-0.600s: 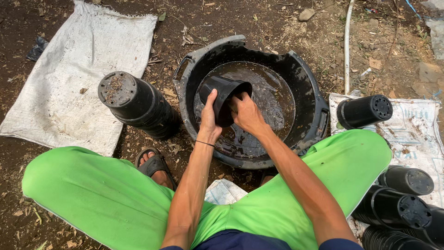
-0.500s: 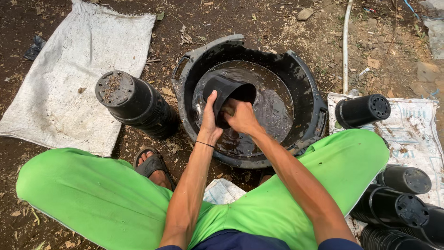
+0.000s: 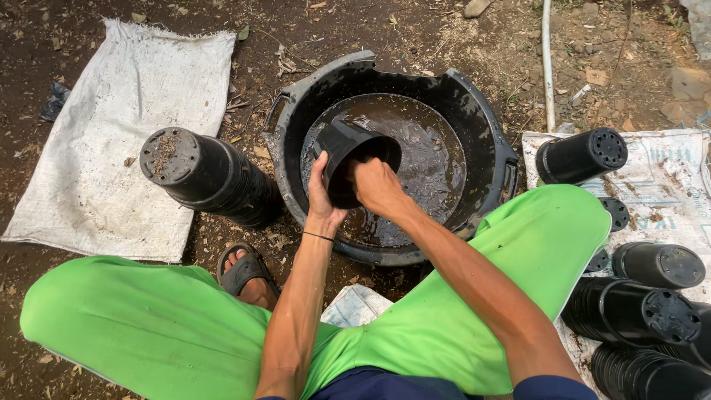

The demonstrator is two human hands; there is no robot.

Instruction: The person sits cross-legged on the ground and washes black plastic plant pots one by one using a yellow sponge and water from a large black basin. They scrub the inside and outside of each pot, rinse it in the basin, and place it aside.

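A black plastic plant pot [image 3: 348, 148] is held tilted over a black basin [image 3: 485, 133] of muddy water. My left hand [image 3: 322, 198] grips the pot from below and on its left side. My right hand [image 3: 376, 185] reaches into the pot's open mouth, with its fingers hidden inside. The pot sits above the water near the basin's front left part.
A stack of black pots [image 3: 211, 174] lies on its side left of the basin, beside a white sack [image 3: 111, 148]. More black pots [image 3: 581, 154] and stacks [image 3: 629, 310] lie on a sack at the right. A white pipe [image 3: 548, 67] runs behind. Green trouser legs [image 3: 148, 326] and a sandalled foot [image 3: 244, 270] fill the foreground.
The pot has stayed over the basin. My right hand has shifted from the pot's outer right side into its mouth, and the pot tilts a little more toward me.
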